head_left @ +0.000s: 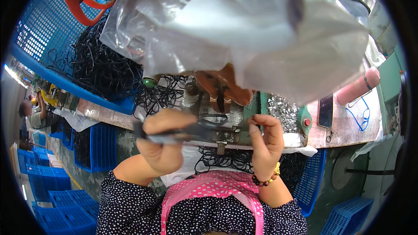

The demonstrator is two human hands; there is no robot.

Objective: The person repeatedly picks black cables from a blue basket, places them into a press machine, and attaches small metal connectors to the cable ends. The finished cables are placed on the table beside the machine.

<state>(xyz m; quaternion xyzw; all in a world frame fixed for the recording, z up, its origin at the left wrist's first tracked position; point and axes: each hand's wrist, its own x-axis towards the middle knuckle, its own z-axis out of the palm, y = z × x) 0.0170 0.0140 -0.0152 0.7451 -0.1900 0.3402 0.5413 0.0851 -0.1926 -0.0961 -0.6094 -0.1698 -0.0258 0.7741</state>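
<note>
My left hand [162, 143] is closed round a black and grey handled tool [174, 136], smeared by motion, so its exact kind does not show. Close to the tool's far end, a thin black loop of cord [213, 120] lies at the front of a small bench machine [233, 124]. Brown metal jaws [224, 88] rise at the middle of this machine, their upper part hidden by plastic sheeting. On the machine's right side, my right hand [267, 141] has thumb and forefinger pinched together; whatever is between them is too small to make out.
Clear plastic sheeting [244, 30] hangs over the machine. A blue crate [48, 35] holds tangled black cords [102, 63] at left. Silvery scraps [282, 112], a red button [307, 122], a phone [325, 111] and a pink bottle [359, 86] are at right. Another person [37, 115] stands far left.
</note>
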